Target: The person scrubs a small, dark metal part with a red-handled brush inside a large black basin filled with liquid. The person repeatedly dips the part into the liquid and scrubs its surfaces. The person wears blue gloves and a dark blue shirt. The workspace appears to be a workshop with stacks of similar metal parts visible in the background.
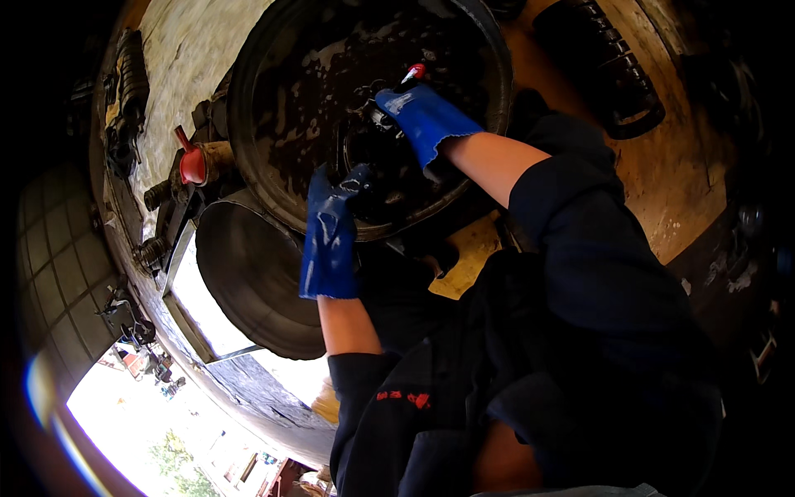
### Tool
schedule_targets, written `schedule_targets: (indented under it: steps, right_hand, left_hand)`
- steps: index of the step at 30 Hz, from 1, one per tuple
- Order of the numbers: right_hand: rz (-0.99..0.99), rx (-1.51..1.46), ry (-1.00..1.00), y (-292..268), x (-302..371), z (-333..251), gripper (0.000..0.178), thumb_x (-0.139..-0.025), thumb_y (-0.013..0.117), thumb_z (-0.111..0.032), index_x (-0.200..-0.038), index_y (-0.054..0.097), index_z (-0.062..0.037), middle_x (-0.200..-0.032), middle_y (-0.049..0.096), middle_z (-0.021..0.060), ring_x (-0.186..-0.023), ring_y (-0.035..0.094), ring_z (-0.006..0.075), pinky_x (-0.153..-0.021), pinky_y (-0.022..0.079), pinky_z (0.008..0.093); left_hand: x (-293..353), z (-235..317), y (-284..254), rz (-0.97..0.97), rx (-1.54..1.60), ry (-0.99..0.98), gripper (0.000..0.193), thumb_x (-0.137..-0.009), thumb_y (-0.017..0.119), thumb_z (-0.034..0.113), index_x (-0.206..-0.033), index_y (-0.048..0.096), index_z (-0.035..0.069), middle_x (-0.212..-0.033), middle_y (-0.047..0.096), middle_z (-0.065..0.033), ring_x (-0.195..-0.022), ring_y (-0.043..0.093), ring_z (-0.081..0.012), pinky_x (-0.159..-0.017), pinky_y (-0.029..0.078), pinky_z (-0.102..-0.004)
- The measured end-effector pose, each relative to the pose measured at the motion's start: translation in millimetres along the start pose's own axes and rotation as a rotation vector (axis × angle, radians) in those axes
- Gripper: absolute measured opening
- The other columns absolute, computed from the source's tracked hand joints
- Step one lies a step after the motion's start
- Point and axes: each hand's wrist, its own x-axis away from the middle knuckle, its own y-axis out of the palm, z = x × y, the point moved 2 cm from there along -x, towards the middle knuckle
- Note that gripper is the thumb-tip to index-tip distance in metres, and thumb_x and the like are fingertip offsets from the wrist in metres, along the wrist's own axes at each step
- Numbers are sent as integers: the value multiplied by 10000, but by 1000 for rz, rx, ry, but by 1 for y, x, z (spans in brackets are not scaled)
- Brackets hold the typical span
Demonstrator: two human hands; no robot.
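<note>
Red-ended tool (416, 72) clamped in right hand (424, 116); left hand (331, 217): grip apart, over dark round basin (247, 149).

Bare forearms (495, 166) reach forward, the gloved left hand (331, 224) loosely spread, the gloved right hand (426, 120) curled in a grip.

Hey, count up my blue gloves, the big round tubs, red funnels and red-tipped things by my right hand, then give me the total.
Blue gloves: 2, left glove and right glove
Round tubs: 2, wet tub and grey tub
Red funnel: 1
Red-tipped object: 1
Total: 6
</note>
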Motion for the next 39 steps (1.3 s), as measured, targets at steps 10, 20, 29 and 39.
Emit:
schedule_targets:
  steps: [10,20,29,39]
  right_hand:
    - [-10,-411,179,4,20,3,163,-976,644,-180,-1017,685,-28,-838,696,83,-734,687,206,-654,540,349]
    - [-128,-22,-103,-24,22,-12,211,-1007,611,-210,-1087,714,-44,-914,722,127,-901,722,219,-801,559,349]
    - [-546,269,-656,35,25,27,202,-991,670,-245,-1136,735,-120,-1052,753,111,-954,735,199,-819,598,314]
    - [-386,274,-229,27,-22,7,122,-961,603,-131,-963,695,-51,-821,698,89,-811,684,164,-733,558,310]
  left_hand:
    - [-61,91,34,-188,-1262,162,357,-934,682,160,-1241,690,-21,-1149,740,-135,-1038,707,-221,-896,567,-321]
    - [-33,-8,-6,49,133,-44,449,-903,687,35,-1331,586,-58,-1167,715,-210,-1027,716,-324,-908,602,-408]
    - [-9,-44,-41,33,489,-37,344,-964,612,60,-1308,624,36,-1131,694,-147,-977,709,-260,-873,611,-359]
    - [2,-31,-19,88,183,23,457,-873,653,-122,-1308,589,4,-1152,706,-158,-977,708,-296,-867,629,-390]
